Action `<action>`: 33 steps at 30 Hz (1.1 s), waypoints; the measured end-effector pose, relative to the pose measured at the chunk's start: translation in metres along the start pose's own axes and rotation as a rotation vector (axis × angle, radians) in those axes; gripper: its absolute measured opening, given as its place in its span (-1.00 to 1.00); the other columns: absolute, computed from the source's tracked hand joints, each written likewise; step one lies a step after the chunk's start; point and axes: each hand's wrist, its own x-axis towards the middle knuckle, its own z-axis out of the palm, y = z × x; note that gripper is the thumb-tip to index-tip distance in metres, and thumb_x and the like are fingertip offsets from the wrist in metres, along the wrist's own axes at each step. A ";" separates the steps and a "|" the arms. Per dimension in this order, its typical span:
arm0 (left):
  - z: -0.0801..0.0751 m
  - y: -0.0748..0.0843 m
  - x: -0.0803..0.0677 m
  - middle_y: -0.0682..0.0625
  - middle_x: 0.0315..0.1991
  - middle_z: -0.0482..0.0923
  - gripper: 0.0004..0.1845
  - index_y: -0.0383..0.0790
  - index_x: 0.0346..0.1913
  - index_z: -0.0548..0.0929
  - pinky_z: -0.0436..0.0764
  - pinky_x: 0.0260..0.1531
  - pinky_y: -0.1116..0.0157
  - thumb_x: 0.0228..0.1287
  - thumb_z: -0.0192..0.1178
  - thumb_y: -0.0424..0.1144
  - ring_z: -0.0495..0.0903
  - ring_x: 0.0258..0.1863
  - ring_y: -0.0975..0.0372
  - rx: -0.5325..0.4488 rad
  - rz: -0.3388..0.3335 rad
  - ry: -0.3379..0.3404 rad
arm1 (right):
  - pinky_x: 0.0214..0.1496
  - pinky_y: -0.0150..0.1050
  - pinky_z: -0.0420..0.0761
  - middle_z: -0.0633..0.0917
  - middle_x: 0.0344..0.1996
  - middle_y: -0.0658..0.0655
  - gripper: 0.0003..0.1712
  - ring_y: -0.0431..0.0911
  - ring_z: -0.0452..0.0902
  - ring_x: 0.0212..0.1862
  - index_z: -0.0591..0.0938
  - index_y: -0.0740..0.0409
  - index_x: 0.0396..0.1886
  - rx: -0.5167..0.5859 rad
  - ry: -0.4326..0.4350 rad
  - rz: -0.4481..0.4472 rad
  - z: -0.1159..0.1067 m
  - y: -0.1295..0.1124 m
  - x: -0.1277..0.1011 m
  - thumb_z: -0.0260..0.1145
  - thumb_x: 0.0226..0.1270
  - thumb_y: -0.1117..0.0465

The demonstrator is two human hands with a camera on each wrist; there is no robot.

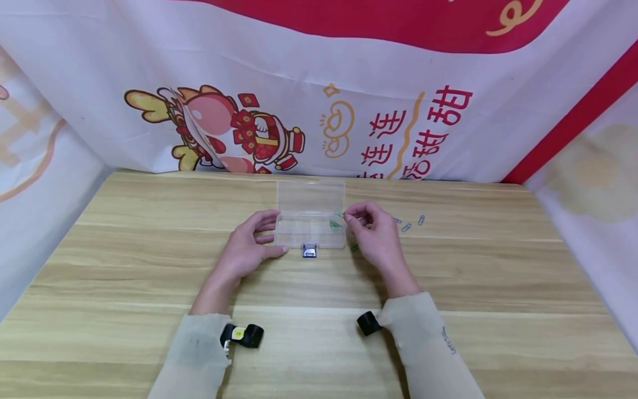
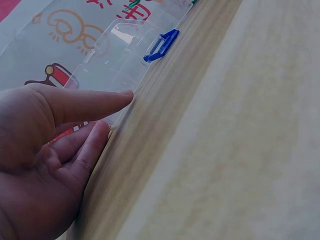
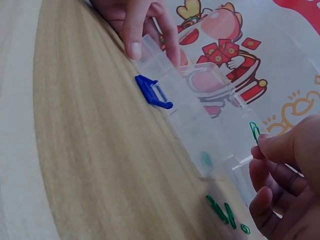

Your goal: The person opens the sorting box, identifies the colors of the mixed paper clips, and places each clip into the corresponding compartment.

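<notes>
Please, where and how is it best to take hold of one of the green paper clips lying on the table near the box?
Probably pinch a green paper clip by its long sides, coming from above. It lies flat on the table, just outside the right end of the clear box, so fingertips must close across its thin wire.

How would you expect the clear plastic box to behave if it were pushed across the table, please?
The clear plastic box looks thin-walled and nearly empty, so probably light and apt to slide on the smooth wooden table. The left hand touching its end likely steadies it. Its raised lid may flap.
</notes>
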 end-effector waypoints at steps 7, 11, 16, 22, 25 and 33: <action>0.000 0.000 0.000 -0.16 0.51 0.47 -0.15 0.01 0.59 0.43 0.60 0.49 0.00 0.28 0.51 -0.44 0.57 0.42 -0.08 0.001 -0.004 -0.001 | 0.04 -0.18 0.63 0.71 -0.09 0.10 -0.88 -0.01 0.57 -0.03 0.72 0.05 0.00 -0.021 -0.032 0.003 0.002 0.005 0.002 0.36 0.57 0.19; 0.001 0.000 0.001 -0.16 0.51 0.47 -0.15 0.01 0.59 0.43 0.60 0.50 0.00 0.28 0.51 -0.44 0.57 0.42 -0.08 0.002 -0.002 -0.003 | 0.08 -0.18 0.65 0.72 -0.08 0.10 -0.88 -0.01 0.58 -0.01 0.71 0.05 0.00 -0.035 -0.042 0.008 0.004 0.008 0.003 0.36 0.57 0.20; 0.000 0.000 0.001 -0.16 0.51 0.48 -0.15 0.01 0.59 0.43 0.60 0.49 0.00 0.27 0.51 -0.44 0.57 0.42 -0.08 0.006 -0.004 0.001 | 0.11 -0.14 0.67 0.71 -0.07 0.09 -0.89 -0.01 0.59 0.01 0.71 0.03 0.00 -0.043 -0.048 0.018 0.005 0.008 0.003 0.36 0.58 0.18; 0.000 0.000 0.001 -0.17 0.50 0.48 -0.14 -0.01 0.59 0.43 0.60 0.49 0.00 0.27 0.51 -0.44 0.58 0.42 -0.08 0.005 0.002 0.002 | 0.12 -0.13 0.68 0.71 -0.07 0.08 -0.89 -0.01 0.59 0.01 0.71 0.02 0.00 -0.046 -0.054 0.027 0.005 0.006 0.002 0.36 0.58 0.17; 0.000 0.000 0.001 -0.17 0.50 0.48 -0.15 -0.01 0.59 0.43 0.60 0.49 0.00 0.27 0.51 -0.44 0.58 0.42 -0.08 0.007 0.003 0.001 | 0.12 -0.13 0.67 0.71 -0.08 0.08 -0.89 -0.02 0.59 0.01 0.72 0.01 0.00 -0.052 -0.055 0.030 0.005 0.005 0.002 0.37 0.58 0.16; 0.000 0.000 0.000 -0.17 0.50 0.48 -0.15 -0.01 0.59 0.43 0.60 0.49 0.00 0.28 0.51 -0.45 0.57 0.42 -0.08 0.012 0.003 0.002 | 0.12 -0.13 0.66 0.71 -0.08 0.07 -0.89 -0.02 0.58 0.00 0.73 -0.01 -0.01 -0.065 -0.052 0.039 0.005 0.006 0.001 0.38 0.58 0.15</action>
